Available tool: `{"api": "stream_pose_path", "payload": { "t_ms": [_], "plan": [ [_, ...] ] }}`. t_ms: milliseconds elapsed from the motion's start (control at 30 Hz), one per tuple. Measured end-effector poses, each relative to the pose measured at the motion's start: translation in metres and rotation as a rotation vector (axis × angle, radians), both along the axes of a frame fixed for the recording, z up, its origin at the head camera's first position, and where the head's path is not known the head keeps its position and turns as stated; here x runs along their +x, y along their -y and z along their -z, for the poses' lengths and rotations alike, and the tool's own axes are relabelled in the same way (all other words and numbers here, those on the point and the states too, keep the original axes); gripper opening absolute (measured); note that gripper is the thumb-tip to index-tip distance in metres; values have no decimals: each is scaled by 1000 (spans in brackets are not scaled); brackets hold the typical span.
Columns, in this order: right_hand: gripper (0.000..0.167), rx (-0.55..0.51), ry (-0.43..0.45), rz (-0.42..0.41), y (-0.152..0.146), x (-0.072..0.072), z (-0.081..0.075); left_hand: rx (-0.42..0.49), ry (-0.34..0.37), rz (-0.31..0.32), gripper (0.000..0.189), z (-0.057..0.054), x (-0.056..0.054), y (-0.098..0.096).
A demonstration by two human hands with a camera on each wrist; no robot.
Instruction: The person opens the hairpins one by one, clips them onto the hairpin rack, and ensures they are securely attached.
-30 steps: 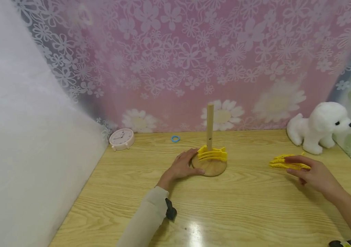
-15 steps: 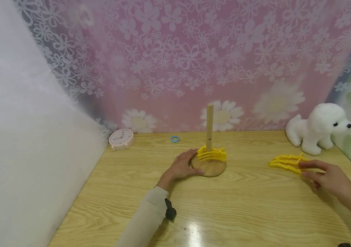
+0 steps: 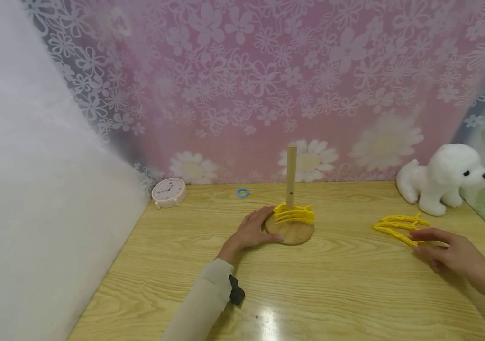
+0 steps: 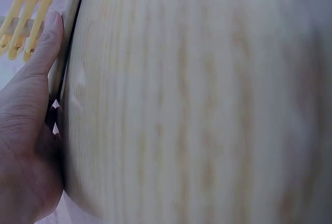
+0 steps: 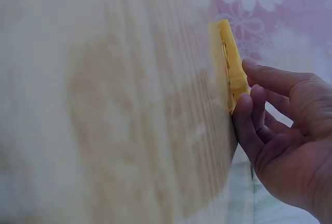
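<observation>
My left hand [image 3: 252, 229] grips the left rim of a round wooden base [image 3: 293, 234], thumb along the front and fingers toward the back. An upright wooden post [image 3: 291, 175] rises from that base. Several yellow curved plastic pieces [image 3: 294, 216] sit stacked around the post's foot; the left wrist view shows part of the yellow stack [image 4: 26, 16] beyond the thumb. To the right, my right hand [image 3: 455, 253] pinches the near end of a slim yellow plastic piece [image 3: 396, 234] between thumb and fingers. Other yellow pieces [image 3: 402, 220] lie just behind it on the table.
A white plush dog [image 3: 443, 180] sits at the back right. Near the rear edge lies a blue ring [image 3: 242, 192], with a pale pink clock [image 3: 169, 192] at the back left. A flowered curtain [image 3: 268, 94] hangs behind the wooden table [image 3: 332, 293].
My right hand has drawn back right and slightly toward me. The front yellow piece has swung nearer, its near end now apart from the others. My left hand holds its place on the base.
</observation>
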State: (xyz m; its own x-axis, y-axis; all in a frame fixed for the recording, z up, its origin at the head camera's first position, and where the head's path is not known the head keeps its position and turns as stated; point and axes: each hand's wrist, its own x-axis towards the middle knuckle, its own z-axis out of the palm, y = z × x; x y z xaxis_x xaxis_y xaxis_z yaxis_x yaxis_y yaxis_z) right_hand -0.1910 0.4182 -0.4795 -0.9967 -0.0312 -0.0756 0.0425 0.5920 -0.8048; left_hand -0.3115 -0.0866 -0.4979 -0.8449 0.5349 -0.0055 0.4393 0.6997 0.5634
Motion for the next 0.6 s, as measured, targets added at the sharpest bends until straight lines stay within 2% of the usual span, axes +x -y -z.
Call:
{"api": "stream_pose_path", "payload": {
  "t_ms": [133,333,600],
  "plan": [
    [56,2,10,-18,-3,3,2,0,-4,1,98,1,0,1],
    [62,72,56,-40,-2,3,0,-4,-3,0,99,1,-2,1],
    [54,42,77,-23,1,3,-2,-4,0,-4,98,0,1,0]
  ]
}}
